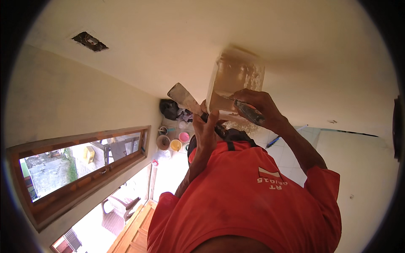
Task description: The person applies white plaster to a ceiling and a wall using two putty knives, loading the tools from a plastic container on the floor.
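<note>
My left hand (pixel 204 130) is closed around the dark handle of a wide putty knife (pixel 181 96) and the lower edge of a translucent plastic container (pixel 234 71), which is smeared with pale material. The knife's stained metal blade points up and left, outside the container. My right hand (pixel 263 109) grips a second putty knife (pixel 249 110) by its handle, with its blade reaching into the container and partly hidden there. Both hands are in front of a pale plastered wall (pixel 308 50).
A rectangular hole (pixel 89 41) breaks the wall. At left are a wood-framed window (pixel 84 141) and a wooden door (pixel 133 232), with a wicker chair (pixel 114 213) beyond. Several coloured buckets (pixel 176 144) and a dark bag (pixel 168 108) sit on the tiled floor (pixel 287 160), near a blue-handled tool (pixel 274 141).
</note>
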{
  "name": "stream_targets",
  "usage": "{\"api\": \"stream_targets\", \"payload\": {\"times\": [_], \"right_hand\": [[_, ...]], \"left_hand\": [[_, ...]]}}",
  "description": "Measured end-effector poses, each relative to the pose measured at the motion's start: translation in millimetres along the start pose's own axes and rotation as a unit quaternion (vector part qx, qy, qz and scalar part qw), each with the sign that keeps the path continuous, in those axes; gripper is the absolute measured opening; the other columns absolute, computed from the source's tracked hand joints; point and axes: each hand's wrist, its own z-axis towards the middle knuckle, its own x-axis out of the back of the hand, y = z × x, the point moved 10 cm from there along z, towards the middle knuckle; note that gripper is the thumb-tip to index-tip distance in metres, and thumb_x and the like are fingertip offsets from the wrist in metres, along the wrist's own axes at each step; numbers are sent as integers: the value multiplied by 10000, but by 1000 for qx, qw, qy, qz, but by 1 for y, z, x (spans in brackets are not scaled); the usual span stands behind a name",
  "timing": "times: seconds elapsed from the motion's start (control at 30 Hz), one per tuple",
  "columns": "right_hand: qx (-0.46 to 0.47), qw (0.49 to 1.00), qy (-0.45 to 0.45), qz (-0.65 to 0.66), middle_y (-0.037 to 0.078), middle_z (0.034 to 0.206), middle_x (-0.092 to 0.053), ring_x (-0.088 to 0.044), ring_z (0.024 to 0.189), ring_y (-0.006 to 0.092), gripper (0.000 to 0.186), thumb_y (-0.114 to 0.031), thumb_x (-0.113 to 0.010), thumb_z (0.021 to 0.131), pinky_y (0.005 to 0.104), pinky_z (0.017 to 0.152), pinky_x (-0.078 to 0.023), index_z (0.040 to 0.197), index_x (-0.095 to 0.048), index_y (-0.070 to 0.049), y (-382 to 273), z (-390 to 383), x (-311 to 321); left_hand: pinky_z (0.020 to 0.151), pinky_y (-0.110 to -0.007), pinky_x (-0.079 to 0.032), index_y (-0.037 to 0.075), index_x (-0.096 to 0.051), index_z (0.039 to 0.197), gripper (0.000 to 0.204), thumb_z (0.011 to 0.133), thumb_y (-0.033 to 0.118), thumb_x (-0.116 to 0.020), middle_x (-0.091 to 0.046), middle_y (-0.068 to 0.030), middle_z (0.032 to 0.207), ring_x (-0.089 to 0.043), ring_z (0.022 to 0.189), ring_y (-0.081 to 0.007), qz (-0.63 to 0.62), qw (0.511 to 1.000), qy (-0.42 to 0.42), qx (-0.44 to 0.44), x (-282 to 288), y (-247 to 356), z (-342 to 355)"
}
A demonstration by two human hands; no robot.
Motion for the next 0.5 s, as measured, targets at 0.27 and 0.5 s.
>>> {"api": "stream_targets", "payload": {"times": [0.27, 0.5], "right_hand": [[54, 993, 80, -60, 131, 1103, -687, -689, 936, 208, 352, 5, -728, 830, 298, 807, -533, 1173, -647, -8, 16, 25, 50], [9, 997, 49, -66, 141, 1047, -690, -680, 905, 267, 317, -37, -713, 833, 335, 812, -530, 1144, -656, -10, 27, 8, 21]], "left_hand": [[764, -282, -566, -35, -504, 1266, 425, 933, 186, -647, -620, -89, 1062, -642, 884, -127, 37, 998, -35, 29, -12, 7, -1], [750, -280, -557, -39, -501, 1265, 413, 926, 157, -632, -616, -78, 1049, -633, 878, -118, -23, 1000, 9, 7, -2, 0, 0]]}}
